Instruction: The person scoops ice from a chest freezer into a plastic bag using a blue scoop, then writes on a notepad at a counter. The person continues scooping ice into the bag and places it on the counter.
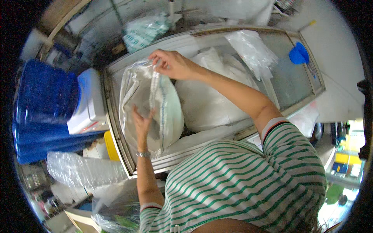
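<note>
A white woven sack (173, 112) with its mouth gaping stands in the left end of a metal-framed chest (116, 144). At the far rim of the sack, my right hand (173, 64) has its fingers curled and pinches the edge. My left hand (143, 120), with a watch on the wrist, reaches into the mouth; its fingers and thumb are spread apart near the inner wall. The sack's bottom and contents are hard to make out. To its right, more bulky white sacks (211, 105) fill the chest.
A clear plastic bag (254, 52) and a blue scoop (298, 54) lie on the chest's glass lid (285, 85). Left of the chest stand a white box (87, 97) and a large blue water jug (46, 93). Bubble wrap (85, 169) lies at the lower left.
</note>
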The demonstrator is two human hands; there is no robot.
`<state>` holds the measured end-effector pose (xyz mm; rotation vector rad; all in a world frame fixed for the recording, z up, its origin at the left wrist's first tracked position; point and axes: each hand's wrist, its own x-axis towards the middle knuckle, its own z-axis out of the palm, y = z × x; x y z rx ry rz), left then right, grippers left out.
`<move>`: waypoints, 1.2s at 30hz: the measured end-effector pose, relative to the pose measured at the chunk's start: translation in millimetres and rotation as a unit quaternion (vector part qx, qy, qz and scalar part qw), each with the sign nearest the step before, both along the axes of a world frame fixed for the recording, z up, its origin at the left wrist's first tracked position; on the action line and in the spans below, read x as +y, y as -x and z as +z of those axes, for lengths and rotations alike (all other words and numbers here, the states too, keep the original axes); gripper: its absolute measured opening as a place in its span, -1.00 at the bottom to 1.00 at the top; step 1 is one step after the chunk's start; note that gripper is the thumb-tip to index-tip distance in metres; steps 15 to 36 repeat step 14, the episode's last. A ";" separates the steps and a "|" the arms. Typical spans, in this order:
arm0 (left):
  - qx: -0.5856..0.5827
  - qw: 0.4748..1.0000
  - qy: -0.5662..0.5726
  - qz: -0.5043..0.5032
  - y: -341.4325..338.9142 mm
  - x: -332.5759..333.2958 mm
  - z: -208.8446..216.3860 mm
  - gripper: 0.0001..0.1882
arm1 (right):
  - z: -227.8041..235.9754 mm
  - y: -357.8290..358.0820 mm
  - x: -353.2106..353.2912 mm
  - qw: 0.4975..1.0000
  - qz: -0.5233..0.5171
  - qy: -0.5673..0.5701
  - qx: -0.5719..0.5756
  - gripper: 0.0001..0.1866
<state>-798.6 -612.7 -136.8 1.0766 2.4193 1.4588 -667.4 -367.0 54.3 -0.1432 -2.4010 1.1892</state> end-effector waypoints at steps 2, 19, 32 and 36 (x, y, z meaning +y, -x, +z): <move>-0.224 0.967 0.100 -0.067 -40.6 -3.0 -1.3 -0.24 | 20.0 -59.1 -13.2 1.000 0.001 0.026 0.012 -0.62; -0.337 0.939 0.034 -0.068 -176.6 -112.1 49.6 -0.83 | -55.8 -501.4 -16.0 0.937 -0.234 -0.020 -0.260 -0.80; -0.337 0.939 0.034 -0.068 -176.6 -112.1 49.6 -0.83 | -55.8 -501.4 -16.0 0.937 -0.234 -0.020 -0.260 -0.80; -0.337 0.939 0.034 -0.068 -176.6 -112.1 49.6 -0.83 | -55.8 -501.4 -16.0 0.937 -0.234 -0.020 -0.260 -0.80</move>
